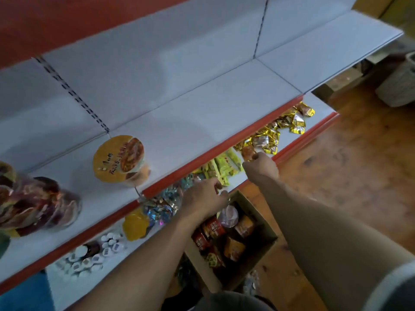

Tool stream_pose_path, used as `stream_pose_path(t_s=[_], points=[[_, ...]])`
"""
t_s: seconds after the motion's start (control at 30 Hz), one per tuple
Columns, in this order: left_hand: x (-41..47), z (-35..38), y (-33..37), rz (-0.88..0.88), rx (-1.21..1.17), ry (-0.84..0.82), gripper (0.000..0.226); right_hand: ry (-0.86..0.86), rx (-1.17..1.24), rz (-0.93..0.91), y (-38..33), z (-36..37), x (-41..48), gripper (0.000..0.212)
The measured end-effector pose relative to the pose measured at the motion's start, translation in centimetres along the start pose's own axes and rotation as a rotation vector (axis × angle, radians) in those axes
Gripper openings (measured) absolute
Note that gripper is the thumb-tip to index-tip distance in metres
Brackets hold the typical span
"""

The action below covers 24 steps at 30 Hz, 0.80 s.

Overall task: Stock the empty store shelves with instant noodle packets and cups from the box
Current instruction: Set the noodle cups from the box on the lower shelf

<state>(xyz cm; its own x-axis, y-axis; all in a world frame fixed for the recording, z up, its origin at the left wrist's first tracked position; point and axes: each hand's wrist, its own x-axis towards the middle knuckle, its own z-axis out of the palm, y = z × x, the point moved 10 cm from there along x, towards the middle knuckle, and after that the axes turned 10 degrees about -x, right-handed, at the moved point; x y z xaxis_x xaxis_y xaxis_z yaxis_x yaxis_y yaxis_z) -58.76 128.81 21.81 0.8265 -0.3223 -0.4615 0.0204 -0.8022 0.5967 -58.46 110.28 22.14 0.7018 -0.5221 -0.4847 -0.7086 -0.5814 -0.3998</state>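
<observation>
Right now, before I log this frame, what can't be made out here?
Head view only:
1. Left hand: its back hides the fingers, so any grip is unclear.
2. Right hand: same, by the orange packet.
3. Lower shelf: rear hidden under the upper shelf.
4. Noodle cup: lid print blurred.
5. Packet pile: cut by the left edge.

Bare forearms (146,254); right sleeve (402,292) dark grey, pale band at cuff.

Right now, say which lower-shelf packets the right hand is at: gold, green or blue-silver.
The gold packets, the rightmost group: the right hand grips one at their left end. Green packets lie left of it, blue-silver packets by the left hand.
</observation>
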Motion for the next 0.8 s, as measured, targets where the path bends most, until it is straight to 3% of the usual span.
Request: stream_pose_path(t_s=[0.2, 0.43, 0.53, 0.7, 0.8], points=[[2.3, 9.9, -0.9, 0.021, 0.164, -0.206, 0.039, -0.068, 0.056, 0.201, 10.3, 3.8, 2.6, 0.039], [7.0, 22.5, -6.0, -0.006, 0.286, -0.45, 0.025, -0.163, 0.115, 0.439, 22.4, 13.2, 5.6, 0.018], [9.5, 28.5, -9.5, -0.027, 0.358, -0.545, 0.022, -0.195, 0.146, 0.485, 26.6, 18.3, 7.3, 0.027], [14.4, 37.6, -15.3, -0.065, 0.439, -0.631, 0.044, -0.239, 0.23, 0.56, 32.5, 28.0, 10.6, 0.036], [16.7, 41.9, -18.8, -0.131, 0.422, -0.67, 0.04, -0.293, 0.304, 0.591, 35.1, 33.2, 11.9, 0.039]])
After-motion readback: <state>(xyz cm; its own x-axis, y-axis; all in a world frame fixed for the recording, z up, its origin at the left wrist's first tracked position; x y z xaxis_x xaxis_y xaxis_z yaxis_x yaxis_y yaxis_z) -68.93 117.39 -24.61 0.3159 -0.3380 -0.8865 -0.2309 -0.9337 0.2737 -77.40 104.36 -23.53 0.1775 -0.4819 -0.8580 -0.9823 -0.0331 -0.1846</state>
